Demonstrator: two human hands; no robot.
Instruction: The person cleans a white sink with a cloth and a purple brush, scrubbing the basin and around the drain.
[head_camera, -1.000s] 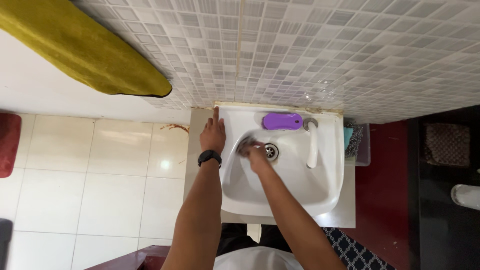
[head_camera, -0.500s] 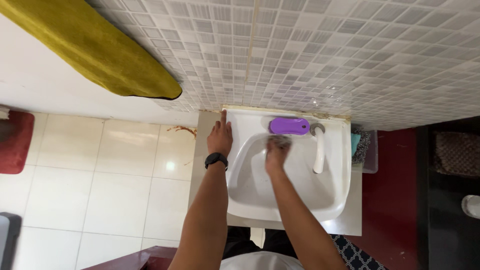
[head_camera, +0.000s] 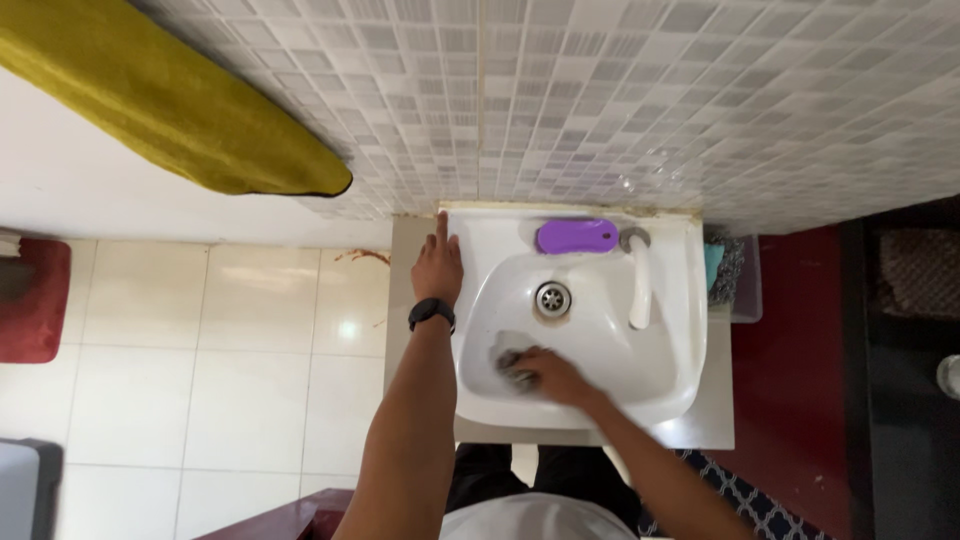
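I look straight down at a white wash basin (head_camera: 668, 380) fixed to a tiled wall. My right hand (head_camera: 553, 376) presses a grey scrubbing pad (head_camera: 514, 364) against the near left inside of the bowl, fingers closed on it. Flat on the basin's left rim lies my left hand (head_camera: 438, 268), fingers together and pointing at the wall, a black watch (head_camera: 431, 312) on its wrist. The drain (head_camera: 553, 297) shows uncovered in the middle of the bowl.
A purple soap dish (head_camera: 575, 236) and a white tap (head_camera: 640, 290) sit at the basin's back rim. A clear box with a scourer (head_camera: 729, 270) stands to the right. A yellow towel (head_camera: 170, 100) hangs upper left. Red mat (head_camera: 32, 300) lies at far left.
My right hand with the pad has moved from the back of the bowl near the soap dish down to the near left side, uncovering the drain. The left hand has stayed on the rim.
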